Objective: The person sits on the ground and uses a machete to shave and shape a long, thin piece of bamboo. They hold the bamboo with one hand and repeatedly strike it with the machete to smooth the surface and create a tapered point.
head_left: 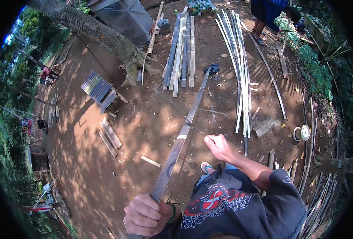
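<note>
My left hand (143, 215) is closed around the lower end of a long split bamboo strip (169, 159). The strip slants up and away to the right, dark along its near part and paler beyond a whitish band. To the right of the strip, my right hand (218, 147) is curled into a fist. A thin dark line runs from near that fist up to the left across the strip; whether it is a blade edge-on or a shadow I cannot tell. What the fist holds is hidden. A black plastic bag (212, 69) lies by the strip's far end.
Bundles of split bamboo (180, 51) and long pale strips (240, 75) lie ahead. A bamboo bench (98, 89) stands left, near a tree trunk (92, 30). On the right are a log (266, 127) and a round white object (305, 132). Another person (266, 12) bends at upper right.
</note>
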A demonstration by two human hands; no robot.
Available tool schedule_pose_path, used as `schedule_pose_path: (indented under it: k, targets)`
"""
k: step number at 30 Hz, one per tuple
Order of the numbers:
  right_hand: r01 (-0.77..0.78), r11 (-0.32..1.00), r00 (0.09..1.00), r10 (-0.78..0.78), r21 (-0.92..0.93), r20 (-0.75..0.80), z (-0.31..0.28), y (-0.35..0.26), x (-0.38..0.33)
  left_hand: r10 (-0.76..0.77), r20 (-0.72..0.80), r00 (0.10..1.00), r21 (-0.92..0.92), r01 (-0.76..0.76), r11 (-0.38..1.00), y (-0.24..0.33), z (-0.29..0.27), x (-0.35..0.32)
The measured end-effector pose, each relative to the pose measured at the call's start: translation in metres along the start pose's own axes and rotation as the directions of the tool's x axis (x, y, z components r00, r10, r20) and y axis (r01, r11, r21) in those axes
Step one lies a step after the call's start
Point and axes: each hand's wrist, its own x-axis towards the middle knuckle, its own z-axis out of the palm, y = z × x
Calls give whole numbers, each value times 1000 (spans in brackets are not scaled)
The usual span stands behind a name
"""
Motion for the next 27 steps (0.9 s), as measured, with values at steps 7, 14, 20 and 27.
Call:
schedule_pose_path:
  k: [7,14,20,27]
  targets:
    - [-229,973,972,227,-30,-62,-6,83,31,42,-25,999,80,-40,996,-5,2,12]
    - [302,951,943,-288,-68,168,-26,28,20,47,15,999,78,-48,996,-5,14,10]
    - [-411,867,912,392,-281,-122,-81,178,98,-1,21,1000,24,1,1000,-15,33,14]
    - [60,995,995,-54,-81,83,-49,108,75,29,15,999,120,-31,992,-10,41,10]
